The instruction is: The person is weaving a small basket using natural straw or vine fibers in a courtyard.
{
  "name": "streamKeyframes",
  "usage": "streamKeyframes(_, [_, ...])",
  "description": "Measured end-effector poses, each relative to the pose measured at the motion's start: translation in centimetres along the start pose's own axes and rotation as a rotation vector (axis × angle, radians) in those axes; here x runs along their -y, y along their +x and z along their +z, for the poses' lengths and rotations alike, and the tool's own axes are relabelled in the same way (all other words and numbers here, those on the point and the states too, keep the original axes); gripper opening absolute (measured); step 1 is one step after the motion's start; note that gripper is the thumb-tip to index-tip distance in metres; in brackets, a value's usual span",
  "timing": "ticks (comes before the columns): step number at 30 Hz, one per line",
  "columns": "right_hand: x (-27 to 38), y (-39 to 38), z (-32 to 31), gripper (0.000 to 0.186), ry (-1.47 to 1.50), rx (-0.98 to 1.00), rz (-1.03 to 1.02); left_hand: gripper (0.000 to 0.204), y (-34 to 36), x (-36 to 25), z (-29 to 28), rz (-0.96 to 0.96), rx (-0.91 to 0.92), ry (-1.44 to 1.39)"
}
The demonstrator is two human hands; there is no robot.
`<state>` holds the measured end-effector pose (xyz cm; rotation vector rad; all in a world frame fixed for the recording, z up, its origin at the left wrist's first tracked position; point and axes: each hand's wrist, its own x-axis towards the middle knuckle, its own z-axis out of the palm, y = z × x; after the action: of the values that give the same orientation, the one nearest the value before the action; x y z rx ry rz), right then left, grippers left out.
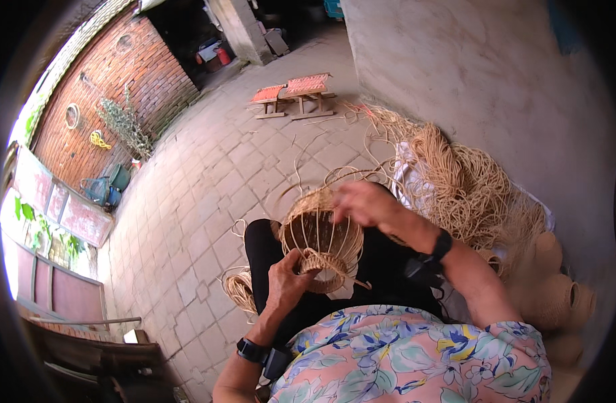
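A half-woven straw-cord basket [314, 232] with open ribs rests on my lap, between my dark-trousered legs. My left hand [289, 279] grips it at the near side, thumb and fingers closed on the braided ring at its narrow end. My right hand [367, 203] is at the far right of the basket, beside the densely woven band. Motion blurs its fingers, so I cannot make out whether they hold a strand. Loose cord ends stretch out from the basket's far side. A short cord end sticks out near the ring.
A big heap of twisted straw cord [455, 168] lies on white sheeting by the right wall. Finished woven pieces [556, 295] stand at the lower right. A small cord bundle [239, 290] lies beside my left leg. Two low stools [308, 86] stand ahead on the paved floor [207, 201].
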<state>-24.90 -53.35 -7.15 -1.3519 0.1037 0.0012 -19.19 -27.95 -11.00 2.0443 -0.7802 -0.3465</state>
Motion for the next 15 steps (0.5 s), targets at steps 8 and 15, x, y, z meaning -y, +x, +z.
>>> streamKeyframes(8, [-6.7, -6.8, -4.4, 0.016, 0.634, -0.345, -0.038, 0.028, -1.0, 1.5, 1.0, 0.068, -0.124, 0.284])
streamKeyframes(15, [-6.4, -7.4, 2.7, 0.025, 0.016, 0.120, 0.216, 0.029, -1.5, 0.9, 1.3, 0.131, -0.120, 0.317])
